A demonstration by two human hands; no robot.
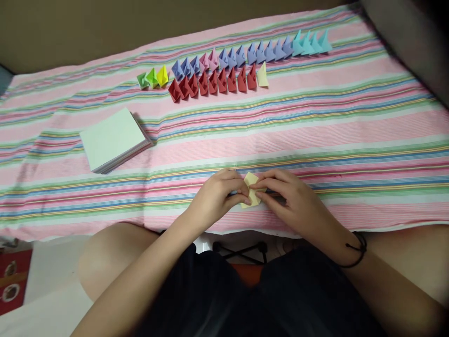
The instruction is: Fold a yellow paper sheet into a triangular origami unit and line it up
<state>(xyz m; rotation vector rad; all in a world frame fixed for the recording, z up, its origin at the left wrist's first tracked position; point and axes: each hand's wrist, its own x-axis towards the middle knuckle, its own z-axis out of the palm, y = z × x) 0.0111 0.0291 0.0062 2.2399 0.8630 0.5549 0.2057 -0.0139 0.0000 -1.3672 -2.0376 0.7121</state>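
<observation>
A small pale yellow piece of folded paper [251, 178] is held near the front edge of the striped cloth [196, 142]. My left hand [224, 192] pinches its left side between thumb and fingers. From the right, my right hand [287, 192] grips the paper with thumb and fingertips, and a dark cord bracelet circles that wrist. The fingers partly cover the paper, so its exact folds cannot be made out.
Rows of folded paper pieces stand at the back: red ones [213, 83], blue-purple ones [231, 58], turquoise ones [307, 45], and one cream piece [262, 76]. Green and yellow ones [153, 77] stand left. A paper stack [112, 139] lies nearer, at left.
</observation>
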